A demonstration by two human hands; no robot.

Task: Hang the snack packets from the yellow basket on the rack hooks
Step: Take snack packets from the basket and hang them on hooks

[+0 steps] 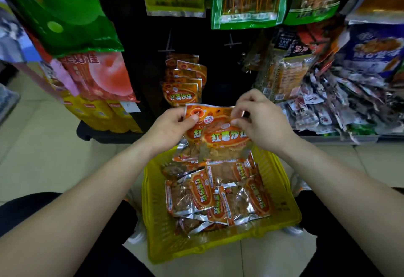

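1. My left hand [172, 125] gripped the held packets [225, 137] at their top left corner. The thumb was pressed flat on the front and the fingers were curled behind.
2. My right hand [260, 119] pinched the top right edge between thumb and forefinger, with the other fingers curled loosely above it.
3. Neither hand was slack; both were closed on the same orange foil.
4. I think two packets were overlapped in that grip, one slipped half behind the other. The glare and my hands hid the seam, so I could not be sure.
5. The held packets were upright in the air, over the far rim of the basket [150, 211] and between the basket and the rack.
6. The basket sat on the floor [54, 145] close in front of me. The loose packets [218, 195] were heaped inside it, lying flat and crossed over one another.
7. The hung packets [183, 84], of the same kind, were stacked on the rack just beyond the corner my left hand held.
8. A bare hook [231, 42] stuck out to the right of them, higher up and well apart from my right hand.
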